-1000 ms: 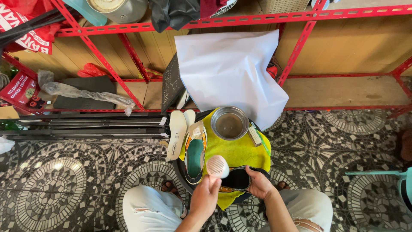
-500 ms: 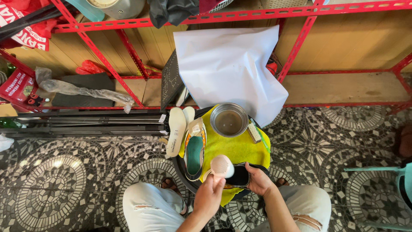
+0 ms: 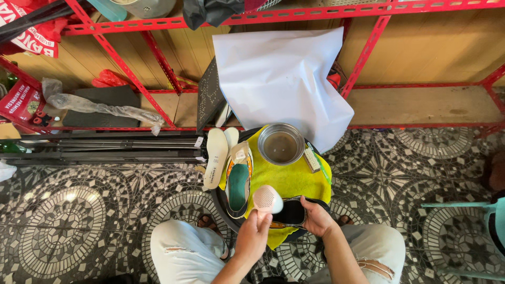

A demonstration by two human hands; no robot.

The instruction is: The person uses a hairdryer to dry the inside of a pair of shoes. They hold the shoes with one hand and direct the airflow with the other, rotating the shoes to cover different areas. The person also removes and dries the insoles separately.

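Left hand: the left hand (image 3: 253, 235), low in the frame's centre, is closed around a small white oval brush (image 3: 268, 199) with a dotted face, held raised just above the shoe.
Right hand: the right hand (image 3: 317, 216), lower centre-right, grips the edge of a dark shoe (image 3: 290, 212) with its opening facing up.
Dark shoe: black with a thin light trim at the rim, lying on the yellow cloth (image 3: 294, 179) at its lower edge, touching the right hand.
Second shoe: a shoe with a teal lining (image 3: 238, 185) lies lengthwise left of the brush.
Insoles: two white insoles (image 3: 216, 158) rest at the cloth's left edge.
Bowl: a round metal bowl (image 3: 281, 144) of murky liquid sits at the cloth's top.
Small brush: a pale scrubbing brush (image 3: 312, 158) lies right of the bowl.
Backdrop: a white sheet (image 3: 279, 73) leans on the red metal shelf (image 3: 368, 52), upper centre.
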